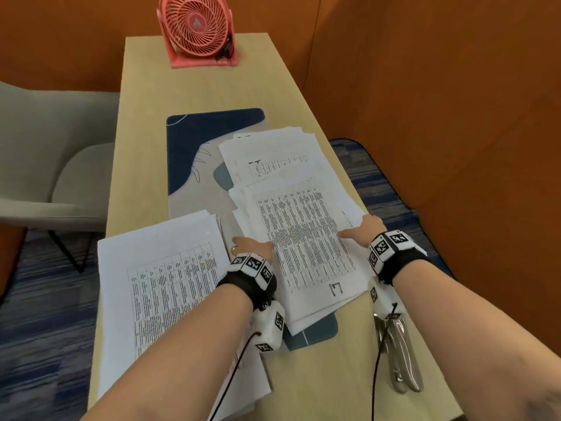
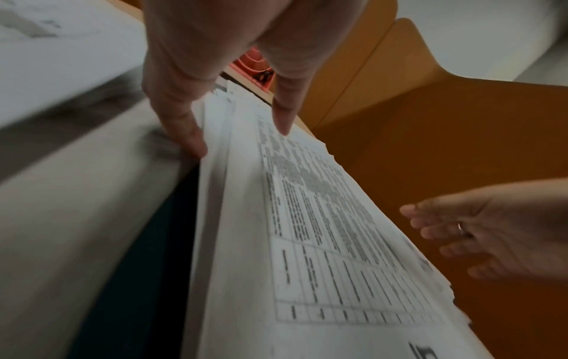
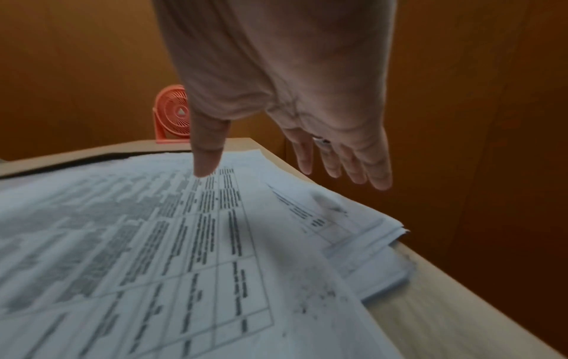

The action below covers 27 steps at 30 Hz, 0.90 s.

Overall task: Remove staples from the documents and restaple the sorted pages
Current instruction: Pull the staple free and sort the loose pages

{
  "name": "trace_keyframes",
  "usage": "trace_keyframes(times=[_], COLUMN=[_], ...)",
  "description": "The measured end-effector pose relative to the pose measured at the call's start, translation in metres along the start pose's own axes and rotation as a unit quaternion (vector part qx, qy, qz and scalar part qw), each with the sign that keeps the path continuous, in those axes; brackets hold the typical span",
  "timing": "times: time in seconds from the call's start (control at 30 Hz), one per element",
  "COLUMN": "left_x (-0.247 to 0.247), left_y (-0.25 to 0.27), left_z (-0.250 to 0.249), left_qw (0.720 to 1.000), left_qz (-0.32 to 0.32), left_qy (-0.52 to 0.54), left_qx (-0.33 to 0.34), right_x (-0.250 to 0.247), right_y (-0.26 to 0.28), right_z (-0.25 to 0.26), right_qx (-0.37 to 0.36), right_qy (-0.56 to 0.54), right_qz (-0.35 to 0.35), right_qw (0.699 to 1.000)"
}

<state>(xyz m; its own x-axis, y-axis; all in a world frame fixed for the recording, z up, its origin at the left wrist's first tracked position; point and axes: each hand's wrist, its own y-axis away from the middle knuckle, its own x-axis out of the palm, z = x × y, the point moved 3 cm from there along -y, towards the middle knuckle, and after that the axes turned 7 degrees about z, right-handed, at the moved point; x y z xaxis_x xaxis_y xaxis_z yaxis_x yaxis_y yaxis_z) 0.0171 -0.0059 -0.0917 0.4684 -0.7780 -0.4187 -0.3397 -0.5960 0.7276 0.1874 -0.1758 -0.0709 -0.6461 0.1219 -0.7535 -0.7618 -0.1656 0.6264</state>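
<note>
1. Between the two hands, a loose stack of printed table pages (image 1: pixel 306 238) is laid on the desk (image 1: pixel 194 92), its top sheet marked "17" at the near end; the pile is fanned and uneven, partly over a blue-and-grey desk mat (image 1: pixel 194 138).
2. The left hand (image 1: pixel 250 245) is placed at the stack's left edge; in the left wrist view its thumb is set on the top sheet and its fingers (image 2: pixel 184 126) are extended down at the pile's side edge. Fingers straight, nothing clasped.
3. The right hand (image 1: pixel 364 226) is placed at the stack's right edge; in the right wrist view the thumb (image 3: pixel 209 150) is pressed on the top sheet, the other fingers are held straight and spread beyond the paper edge, apart from it. Nothing gripped. A ring is seen on one finger.
4. Beyond the hands, more sheets (image 1: pixel 273 156) are spread, overlapped by the near pile.
5. Left of the left hand, a second stack of printed pages (image 1: pixel 164 278) is laid flat, passing under the left forearm.
6. Behind the right wrist, near the person, a metal stapler or staple tool (image 1: pixel 400 357) is laid on the desk; which one cannot be told.
7. Far beyond both hands, a pink desk fan (image 1: pixel 197 28) is stood at the desk's far end.
8. Left of the left hand, off the desk, a grey chair (image 1: pixel 45 165) is seen.
</note>
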Motion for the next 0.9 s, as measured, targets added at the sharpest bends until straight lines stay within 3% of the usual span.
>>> trace_keyframes(times=[0.17, 0.3, 0.43, 0.63, 0.77, 0.9], left_x=[0.008, 0.014, 0.003, 0.0, 0.0, -0.013], left_y=[-0.019, -0.026, -0.035, -0.043, -0.039, -0.043], left_z=[-0.006, -0.017, -0.027, -0.029, -0.033, -0.029], left_qw=[0.998, 0.992, 0.985, 0.995, 0.993, 0.999], left_qz=[0.052, 0.058, -0.001, -0.073, -0.058, -0.023], left_qy=[0.027, 0.048, 0.112, 0.01, 0.083, 0.026], left_qx=[0.034, 0.103, 0.128, 0.065, 0.059, 0.026], right_x=[0.005, -0.005, -0.009, -0.005, 0.004, 0.005], right_y=[-0.071, -0.036, -0.038, -0.044, -0.045, -0.042], right_z=[-0.017, -0.001, 0.003, 0.011, 0.013, 0.017], right_qx=[-0.01, -0.001, 0.008, 0.001, -0.01, -0.001], right_qy=[0.006, -0.004, -0.008, 0.003, -0.024, -0.011], right_qz=[0.005, 0.034, 0.021, 0.017, 0.049, 0.022], right_qw=[1.0, 0.999, 1.0, 1.0, 0.998, 1.0])
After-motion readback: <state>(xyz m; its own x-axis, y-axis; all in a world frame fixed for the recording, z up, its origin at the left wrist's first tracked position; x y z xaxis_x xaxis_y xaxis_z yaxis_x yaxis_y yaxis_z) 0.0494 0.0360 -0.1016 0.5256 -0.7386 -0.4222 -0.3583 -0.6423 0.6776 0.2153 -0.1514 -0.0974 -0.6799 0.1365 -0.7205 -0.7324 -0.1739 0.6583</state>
